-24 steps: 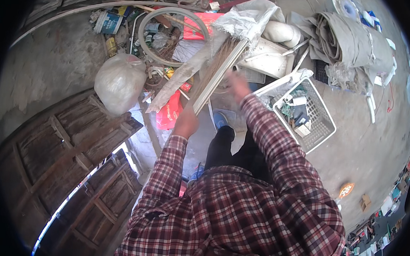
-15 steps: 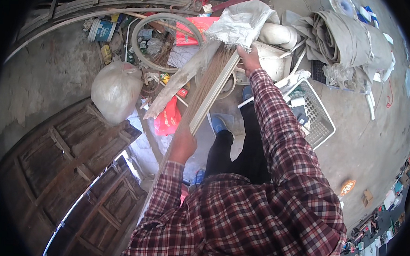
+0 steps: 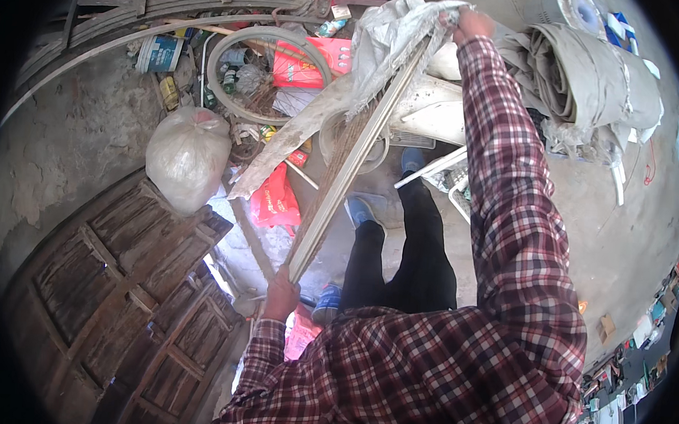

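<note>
1. Left hand is wrapped round the lower end of the pale strips, apparently steadying their slant.
2. Well apart, the right hand clutches white sacking over their upper end, perhaps keeping it gathered.

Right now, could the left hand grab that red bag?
Probably not without letting go: the left hand is closed around the lower end of the long pale strips. The red bag itself shows mostly uncovered, above that hand in view.
</note>
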